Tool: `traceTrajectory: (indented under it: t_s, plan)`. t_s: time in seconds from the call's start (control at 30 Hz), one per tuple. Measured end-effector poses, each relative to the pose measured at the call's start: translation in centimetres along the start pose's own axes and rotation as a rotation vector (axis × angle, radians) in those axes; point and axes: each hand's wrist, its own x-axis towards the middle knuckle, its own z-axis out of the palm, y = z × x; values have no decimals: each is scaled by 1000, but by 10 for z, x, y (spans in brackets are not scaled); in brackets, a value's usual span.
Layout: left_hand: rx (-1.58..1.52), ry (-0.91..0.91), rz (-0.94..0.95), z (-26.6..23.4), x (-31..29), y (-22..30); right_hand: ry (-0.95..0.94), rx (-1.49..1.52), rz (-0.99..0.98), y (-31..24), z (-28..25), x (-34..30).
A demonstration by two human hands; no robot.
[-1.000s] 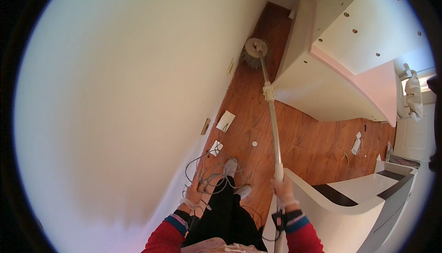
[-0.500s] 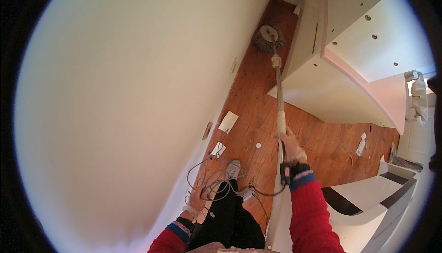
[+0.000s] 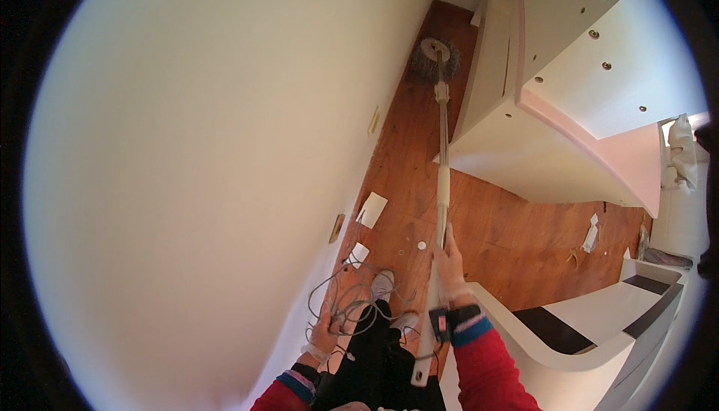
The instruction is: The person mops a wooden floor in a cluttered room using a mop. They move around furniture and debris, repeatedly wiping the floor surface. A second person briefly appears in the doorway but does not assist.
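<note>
A spin mop [image 3: 443, 183] with a pale pole stretches away from me along the narrow floor strip. Its round head with grey fringe [image 3: 437, 53] rests on the boards at the far end. My right hand [image 3: 450, 267] is closed around the pole's near part, and the pole's end with a hanging hole shows below it. At the lower left, my left hand [image 3: 325, 334] grips a loose coil of grey cable [image 3: 365, 296]. The loops hang over my shoe and dark trouser leg. Both hands seem to wear thin clear gloves.
A plain wall [image 3: 202, 156] runs along the left, with a socket recess [image 3: 337, 228] low on it. White papers [image 3: 372, 209] lie beside it. White and pink furniture [image 3: 554, 141] stands at right, and a white unit with dark panels [image 3: 569, 329] is nearer. Scraps [image 3: 592, 233] litter the wooden floor.
The mop pole has swung left at its near end and come toward me, so its end now shows. My right hand moved left and slightly nearer. The left hand still holds the cable.
</note>
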Motion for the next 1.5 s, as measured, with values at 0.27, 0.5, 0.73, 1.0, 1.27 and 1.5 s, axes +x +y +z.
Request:
traceTrajectory:
  t_s: [0.27,0.5,0.73,1.0,1.27,1.5]
  plan:
    - [-21,14,-69,-6,0,26,0,98,-77,-56,40,151]
    - [-37,38,-60,-6,3,23,-117,479,-123,-111,39,208]
    - [-33,-24,-106,-5,9,19,-38,145,46,-68,34,148]
    - [-23,-16,-166,-7,15,36,-91,144,3,-91,40,198]
    - [103,47,-39,-13,16,42,-70,140,75,-76,15,117]
    - [158,43,36,-14,-5,36,-69,64,171,-29,-26,3]
